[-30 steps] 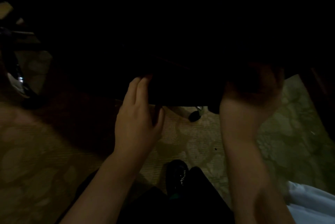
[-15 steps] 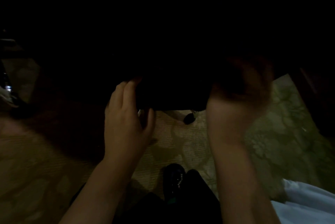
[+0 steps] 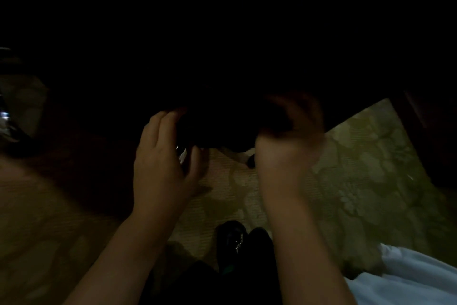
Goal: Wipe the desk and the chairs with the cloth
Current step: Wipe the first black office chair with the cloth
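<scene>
Grasping black chair edge (image 3: 217,131) with left hand (image 3: 160,158); right hand (image 3: 289,149) alongside, blurred, grip untellable; pale floral carpet (image 3: 358,181) lying below.

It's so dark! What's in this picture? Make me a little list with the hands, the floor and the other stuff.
light: very dim; top half nearly black
left hand: fingers over the edge of a dark object, thumb under it
right hand: blurred, fingers curled; what it holds cannot be told
floor: patterned carpet
shoe: shiny black, low between the arms
white fabric: bottom right corner
</scene>
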Motion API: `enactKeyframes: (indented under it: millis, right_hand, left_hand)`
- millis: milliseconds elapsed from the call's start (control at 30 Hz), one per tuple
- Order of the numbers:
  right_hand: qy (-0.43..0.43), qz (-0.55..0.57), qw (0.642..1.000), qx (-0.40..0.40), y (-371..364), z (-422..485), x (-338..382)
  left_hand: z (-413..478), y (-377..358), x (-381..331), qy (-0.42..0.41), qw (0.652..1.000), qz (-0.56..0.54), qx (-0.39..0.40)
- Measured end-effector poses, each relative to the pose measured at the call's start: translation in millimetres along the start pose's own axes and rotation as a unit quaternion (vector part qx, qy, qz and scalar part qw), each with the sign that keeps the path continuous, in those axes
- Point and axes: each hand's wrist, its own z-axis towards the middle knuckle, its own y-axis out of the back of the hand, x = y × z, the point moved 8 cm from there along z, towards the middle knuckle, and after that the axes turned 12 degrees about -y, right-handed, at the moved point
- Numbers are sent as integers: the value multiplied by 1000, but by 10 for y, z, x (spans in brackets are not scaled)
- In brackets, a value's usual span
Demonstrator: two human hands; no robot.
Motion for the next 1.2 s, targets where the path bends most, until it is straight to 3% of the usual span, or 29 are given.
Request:
enactKeyframes:
  millis: [67,100,300,433,500,667,733,900,967,1133,1200]
  right_hand:
    - [-35,-12,996,82,-197,-107,-182]
    - [-29,-32,996,79,-184,-110,-162]
    - [52,24,996,-75,302,127,356]
    - [-22,-26,998,55,-168,-78,-135]
    - [-31,-34,996,78,-264,-117,-213]
    - [50,22,998,-39,155,67,402]
    - [60,39,997,-43,165,53,448]
    - [0,-49,996,78,-282,-187,-53]
    - [1,-56,996,63,-236,-165,-1]
    - [71,50,993,-76,232,37,568]
    - [50,27,998,-37,77,-6,423]
  left_hand:
    - [-4,5,7,7,1000,-1,0]
    - [-6,9,15,10,1000,-3,1]
    - [3,50,55,11,1000,17,5]
    - [45,138,80,-1,1000,31,-4]
    - [72,209,124,-13,999,52,-8]
    - [122,296,252,-8,996,90,1]
    - [113,325,272,4,996,90,-1]
    - [82,434,437,52,992,117,6]
    - [96,512,477,60,988,139,-5]
    - [54,728,842,143,978,148,-38]
    - [-3,804,1006,193,971,125,-61]
